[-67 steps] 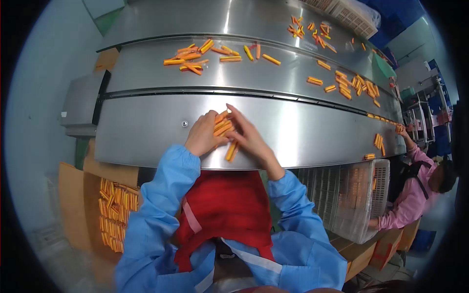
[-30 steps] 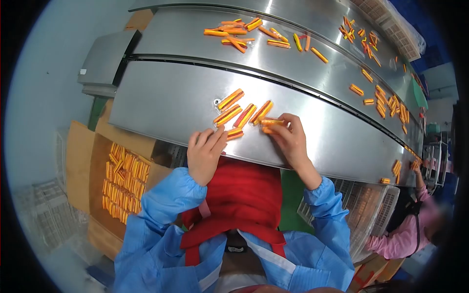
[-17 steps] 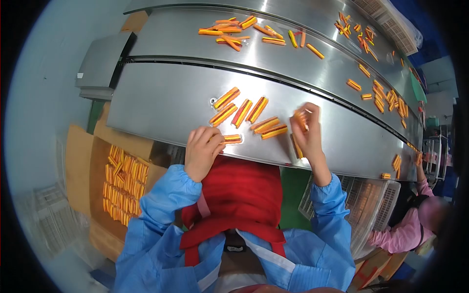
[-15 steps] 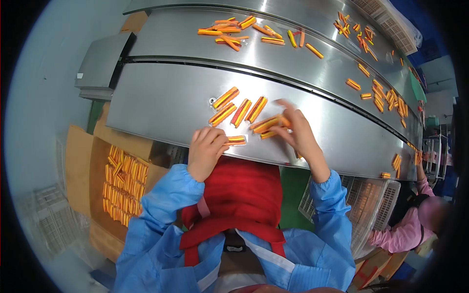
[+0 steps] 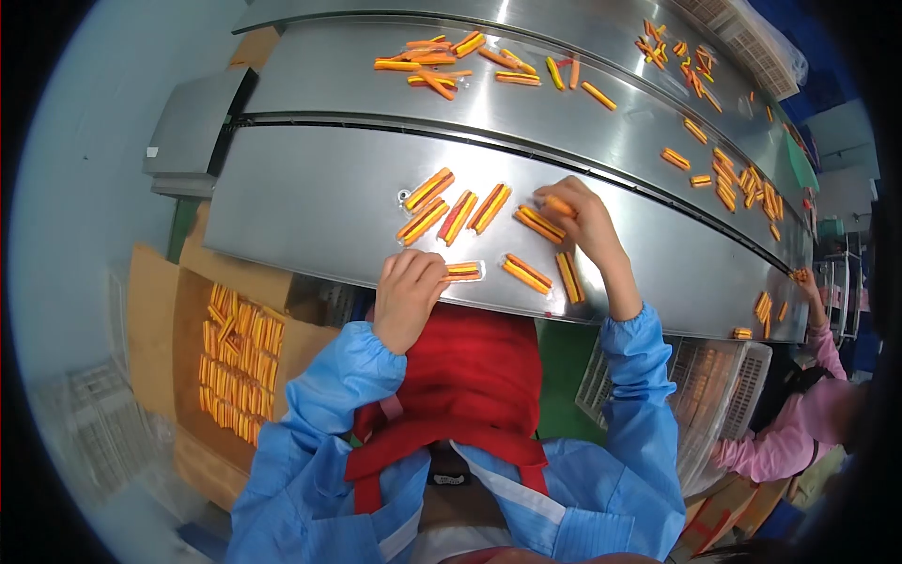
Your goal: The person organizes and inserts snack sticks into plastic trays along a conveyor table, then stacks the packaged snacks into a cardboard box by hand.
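Note:
My left hand (image 5: pixel 408 296) rests at the steel table's near edge, fingers closed on one end of a hot-dog-shaped pack (image 5: pixel 462 273) in a clear wrapper. My right hand (image 5: pixel 584 226) pinches another striped orange pack (image 5: pixel 561 205), partly hidden by the fingers. Just below it lies a loose pack (image 5: pixel 539 226). Two more packs, one slanted (image 5: pixel 527 274) and one nearly upright (image 5: pixel 569 277), lie between my hands and under my right wrist. Farther left, several packs lie in a loose group, including a red-centred one (image 5: pixel 458 218).
A cardboard box (image 5: pixel 155 334) with rows of packs stands at lower left. Beyond a seam, a second steel surface (image 5: pixel 310 70) carries piled pieces (image 5: pixel 427 58). Crates (image 5: pixel 733 385) stand at right, near a co-worker in a pink sleeve (image 5: pixel 780 442).
My right hand has moved up slightly, now pinching a pack. The bunched packs beneath it now lie spread apart. My left hand has shifted a little right with its pack.

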A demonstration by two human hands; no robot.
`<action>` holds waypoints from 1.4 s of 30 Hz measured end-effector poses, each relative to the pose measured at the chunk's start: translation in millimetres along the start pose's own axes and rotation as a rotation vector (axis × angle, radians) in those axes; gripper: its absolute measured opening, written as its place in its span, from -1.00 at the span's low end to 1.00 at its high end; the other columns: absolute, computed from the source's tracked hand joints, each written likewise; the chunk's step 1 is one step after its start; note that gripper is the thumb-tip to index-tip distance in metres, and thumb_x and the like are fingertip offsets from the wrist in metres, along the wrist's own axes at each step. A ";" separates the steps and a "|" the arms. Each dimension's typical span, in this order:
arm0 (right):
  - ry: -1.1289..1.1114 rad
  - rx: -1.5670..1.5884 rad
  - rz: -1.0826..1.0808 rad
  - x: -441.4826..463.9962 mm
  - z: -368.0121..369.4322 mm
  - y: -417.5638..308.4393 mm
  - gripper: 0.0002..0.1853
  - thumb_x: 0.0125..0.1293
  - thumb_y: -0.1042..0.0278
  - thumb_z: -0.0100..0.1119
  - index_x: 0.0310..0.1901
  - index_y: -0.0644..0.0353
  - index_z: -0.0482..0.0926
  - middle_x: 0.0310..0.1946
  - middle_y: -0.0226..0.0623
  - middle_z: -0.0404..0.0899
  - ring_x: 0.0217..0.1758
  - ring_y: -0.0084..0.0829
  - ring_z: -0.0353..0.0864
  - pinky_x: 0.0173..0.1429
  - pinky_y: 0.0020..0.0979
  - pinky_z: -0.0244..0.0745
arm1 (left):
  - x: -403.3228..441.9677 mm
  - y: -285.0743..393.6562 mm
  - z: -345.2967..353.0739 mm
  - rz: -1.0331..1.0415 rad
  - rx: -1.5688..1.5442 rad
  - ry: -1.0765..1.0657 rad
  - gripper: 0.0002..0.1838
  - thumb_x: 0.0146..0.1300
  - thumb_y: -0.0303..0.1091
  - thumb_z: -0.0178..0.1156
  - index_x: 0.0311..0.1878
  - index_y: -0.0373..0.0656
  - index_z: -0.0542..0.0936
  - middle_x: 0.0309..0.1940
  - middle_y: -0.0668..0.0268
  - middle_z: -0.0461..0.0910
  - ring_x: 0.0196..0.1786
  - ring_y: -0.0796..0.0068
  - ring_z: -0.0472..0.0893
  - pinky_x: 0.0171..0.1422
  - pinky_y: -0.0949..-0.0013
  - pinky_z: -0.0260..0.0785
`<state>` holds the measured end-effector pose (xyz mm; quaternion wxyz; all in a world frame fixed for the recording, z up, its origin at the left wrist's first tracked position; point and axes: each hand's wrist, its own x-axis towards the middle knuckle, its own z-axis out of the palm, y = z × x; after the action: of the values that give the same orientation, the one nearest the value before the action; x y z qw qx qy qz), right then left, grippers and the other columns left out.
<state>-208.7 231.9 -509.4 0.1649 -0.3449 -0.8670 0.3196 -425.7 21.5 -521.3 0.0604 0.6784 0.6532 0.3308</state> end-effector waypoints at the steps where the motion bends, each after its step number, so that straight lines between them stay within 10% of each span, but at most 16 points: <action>1: 0.115 0.028 0.092 -2.1 -1.0 1.9 -0.72 0.22 0.45 0.30 -0.01 0.19 0.62 -0.16 -0.22 0.62 -0.14 -0.25 0.68 -0.03 -0.35 0.57 | 0.5 -0.3 0.3 0.001 -0.002 0.001 -0.75 0.02 -0.45 0.39 -0.23 -0.15 0.56 -0.16 0.34 0.60 -0.03 0.27 0.53 0.04 0.24 0.29; 7: 0.141 -0.513 -0.147 -12.7 30.6 -4.9 -0.69 0.26 0.24 0.30 -0.04 0.15 0.49 -0.22 -0.06 0.53 -0.36 -0.09 0.57 -0.17 -0.18 0.53 | 2.8 3.0 1.3 -0.043 0.003 -0.078 -0.70 0.01 -0.46 0.41 -0.17 -0.15 0.56 -0.16 0.33 0.59 -0.04 0.24 0.53 0.04 0.24 0.30; 11: 0.177 -0.045 0.169 -29.9 -4.7 -20.6 -0.60 0.28 0.24 0.31 0.01 0.19 0.37 -0.16 0.05 0.61 -0.12 0.02 0.66 -0.20 -0.16 0.57 | 1.6 -1.1 5.9 -0.005 -0.030 -0.054 -0.70 0.06 -0.45 0.36 -0.12 -0.16 0.55 -0.11 0.33 0.55 0.00 0.26 0.50 0.07 0.24 0.29; 17: 0.035 -0.412 0.279 -97.6 8.2 -10.5 -0.55 0.16 0.27 0.41 -0.05 0.25 0.38 -0.27 -0.07 0.55 -0.20 0.00 0.62 -0.19 -0.16 0.55 | -1.7 -2.8 5.4 -0.027 -0.128 0.000 -0.65 0.03 -0.47 0.38 -0.08 -0.19 0.57 -0.04 0.28 0.56 0.08 0.20 0.50 0.11 0.22 0.33; 21: 0.174 -0.095 0.149 -81.6 20.5 -52.9 -0.56 0.12 0.46 0.31 0.03 0.29 0.39 -0.22 -0.08 0.49 -0.16 -0.01 0.54 -0.10 -0.14 0.49 | -6.5 -2.1 -1.7 -0.050 -0.209 0.183 -0.70 0.07 -0.58 0.34 -0.09 -0.22 0.59 -0.06 0.22 0.59 0.02 0.10 0.55 0.09 0.19 0.39; 33: -0.039 -0.569 -0.341 -28.9 99.8 -106.8 -0.76 0.11 0.44 0.19 -0.14 0.21 0.54 -0.22 -0.19 0.52 -0.15 -0.23 0.56 -0.07 -0.23 0.43 | -16.9 -38.0 -42.1 -0.204 -0.092 0.566 -0.71 0.07 -0.79 -0.02 -0.23 -0.29 0.59 -0.17 0.15 0.63 -0.10 0.13 0.58 0.05 0.23 0.41; 37: -0.176 -0.438 -0.135 -18.6 48.0 -64.3 -0.79 0.09 0.34 0.30 -0.20 0.12 0.62 -0.05 -0.16 0.57 0.00 -0.21 0.59 -0.07 -0.24 0.50 | -11.7 -47.6 -52.2 -0.185 -0.039 0.599 -0.73 0.15 -0.77 -0.05 -0.23 -0.27 0.59 -0.16 0.17 0.62 -0.08 0.19 0.57 0.08 0.28 0.40; 42: 0.169 -0.750 -0.070 54.1 -36.5 12.8 -0.85 0.16 0.30 0.32 -0.25 0.10 0.64 -0.29 -0.35 0.56 -0.14 -0.24 0.60 -0.15 -0.21 0.51 | -6.8 -62.7 -43.6 -0.229 -0.082 0.612 -0.73 0.16 -0.76 -0.05 -0.22 -0.27 0.59 -0.14 0.17 0.61 -0.07 0.18 0.57 0.09 0.28 0.40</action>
<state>-222.2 293.2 -487.3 0.1091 -0.3766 -0.9183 -0.0553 -501.3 8.8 -522.3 -0.0747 0.4665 0.6994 0.5364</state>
